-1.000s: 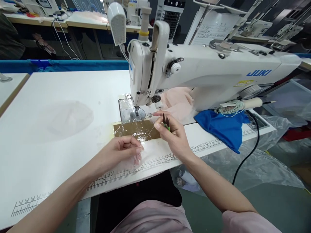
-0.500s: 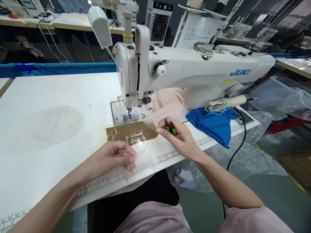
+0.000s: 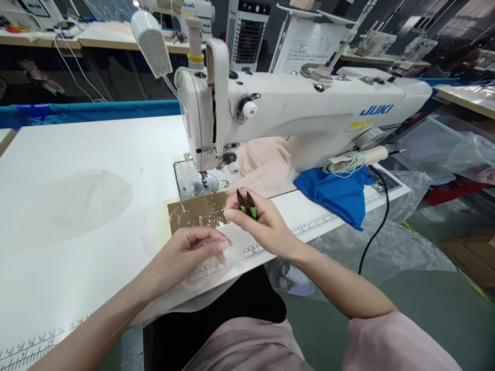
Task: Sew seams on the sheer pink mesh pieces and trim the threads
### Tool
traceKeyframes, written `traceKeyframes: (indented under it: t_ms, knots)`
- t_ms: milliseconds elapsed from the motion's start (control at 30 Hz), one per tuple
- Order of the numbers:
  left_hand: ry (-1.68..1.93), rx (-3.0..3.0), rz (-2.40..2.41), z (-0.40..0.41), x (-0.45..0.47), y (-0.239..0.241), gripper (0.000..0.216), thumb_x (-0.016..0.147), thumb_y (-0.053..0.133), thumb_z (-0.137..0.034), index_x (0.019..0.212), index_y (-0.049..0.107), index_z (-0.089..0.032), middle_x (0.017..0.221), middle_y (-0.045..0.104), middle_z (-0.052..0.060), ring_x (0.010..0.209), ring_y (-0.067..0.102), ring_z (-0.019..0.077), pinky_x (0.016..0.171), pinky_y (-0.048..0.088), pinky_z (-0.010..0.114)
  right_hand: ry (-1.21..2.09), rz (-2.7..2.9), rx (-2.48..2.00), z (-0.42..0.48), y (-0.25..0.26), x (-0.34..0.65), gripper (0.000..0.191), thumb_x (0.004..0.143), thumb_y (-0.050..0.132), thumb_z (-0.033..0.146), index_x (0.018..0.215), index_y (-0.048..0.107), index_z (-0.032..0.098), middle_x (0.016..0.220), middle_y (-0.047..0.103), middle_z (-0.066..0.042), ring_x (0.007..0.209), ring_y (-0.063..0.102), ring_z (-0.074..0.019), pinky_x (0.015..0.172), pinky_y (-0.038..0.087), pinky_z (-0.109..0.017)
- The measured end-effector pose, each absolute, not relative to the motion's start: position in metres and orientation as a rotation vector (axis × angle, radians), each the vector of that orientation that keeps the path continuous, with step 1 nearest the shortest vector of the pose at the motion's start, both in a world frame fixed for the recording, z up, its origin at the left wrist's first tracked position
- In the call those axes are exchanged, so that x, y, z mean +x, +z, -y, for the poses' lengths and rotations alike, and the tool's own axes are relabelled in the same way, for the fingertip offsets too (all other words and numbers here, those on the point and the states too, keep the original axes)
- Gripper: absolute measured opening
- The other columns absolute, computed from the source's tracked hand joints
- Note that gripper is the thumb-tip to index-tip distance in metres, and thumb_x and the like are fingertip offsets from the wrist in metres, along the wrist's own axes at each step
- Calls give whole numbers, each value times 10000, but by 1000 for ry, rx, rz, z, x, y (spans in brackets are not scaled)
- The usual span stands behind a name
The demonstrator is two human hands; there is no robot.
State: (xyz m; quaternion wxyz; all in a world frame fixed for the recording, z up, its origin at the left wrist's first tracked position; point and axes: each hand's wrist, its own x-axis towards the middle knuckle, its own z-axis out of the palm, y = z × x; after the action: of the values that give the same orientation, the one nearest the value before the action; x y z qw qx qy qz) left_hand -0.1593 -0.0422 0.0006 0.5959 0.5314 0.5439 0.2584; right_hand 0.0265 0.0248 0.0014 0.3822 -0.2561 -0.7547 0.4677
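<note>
My left hand (image 3: 193, 250) is closed in a pinch on a thin, see-through piece of fabric (image 3: 216, 263) that lies over the ruler strip at the table's front edge. My right hand (image 3: 263, 226) is closed around small green-handled thread snips (image 3: 247, 203), blades pointing up, just right of the left hand's fingertips. Both hands sit in front of the brown taped patch (image 3: 195, 211) below the needle (image 3: 204, 178) of the white JUKI sewing machine (image 3: 294, 113).
Pale pink fabric (image 3: 263, 165) is bunched under the machine's arm. A blue cloth (image 3: 336, 190) and a coil of cord (image 3: 344, 164) lie to the right. Another sheer piece (image 3: 77, 198) rests on the white table (image 3: 96, 149) at left. A black cable (image 3: 377, 226) hangs off the right edge.
My right hand with the snips has come left and nearer to the left hand. The left hand has kept its pinch on the sheer fabric. The view has shifted a little.
</note>
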Motion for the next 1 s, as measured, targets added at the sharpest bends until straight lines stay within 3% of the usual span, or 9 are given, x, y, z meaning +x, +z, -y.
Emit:
traceKeyframes:
  t_ms: [67,233,367,500,667,767,867,1000]
  knots:
    - [631,1202,-1280,44,-162,-1,341,838,613,-506,695,674,-203,693,636,-14,479,376,78,463,313,215,1164,1928,-653,-30,1,30,152,945,567,295,830,536,200,736,496,35,650,453,-87,611,399,-232]
    - [625,1161,-1267,46,-170,-3,316,816,659,-505,733,668,-200,681,619,-9,537,424,90,483,351,195,997,1843,-765,-44,3,50,163,915,609,291,802,531,202,697,476,38,595,420,-90,560,361,-241]
    - [645,1151,-1249,45,-172,-4,304,830,644,-498,925,685,-213,753,651,10,587,490,114,538,444,220,1021,2073,-818,-42,7,60,164,922,594,328,835,581,190,701,497,26,602,426,-95,560,356,-233]
    - [678,1138,-1269,44,-175,-7,363,828,649,-494,1067,634,-221,799,682,19,643,565,137,616,501,256,1199,2409,-822,-38,7,67,215,841,703,352,948,679,167,601,416,73,535,353,-71,511,304,-201]
    - [627,1086,-1240,43,-174,-8,282,779,720,-452,886,637,-205,782,717,13,612,562,120,611,496,237,1363,2228,-748,-38,1,68,208,887,651,339,779,672,163,718,570,6,612,447,-90,547,336,-218]
    - [615,1060,-1226,41,-172,-6,237,731,771,-392,808,648,-204,724,711,-7,588,568,109,570,475,209,1822,1781,-584,-33,-9,61,203,887,643,340,783,600,172,834,602,-7,499,358,-48,459,274,-215]
    - [573,1068,-1236,40,-170,-5,194,728,778,-349,783,671,-197,703,711,-11,592,593,105,592,484,205,2238,1491,-400,-26,-17,50,210,932,573,345,800,519,190,626,508,65,402,239,-35,408,185,-210]
    - [549,1053,-1187,40,-171,-6,183,713,790,-327,745,671,-191,666,714,-10,579,623,122,600,505,224,1934,1566,-584,-25,-16,45,226,855,686,320,760,540,176,624,391,75,491,280,-47,445,191,-206]
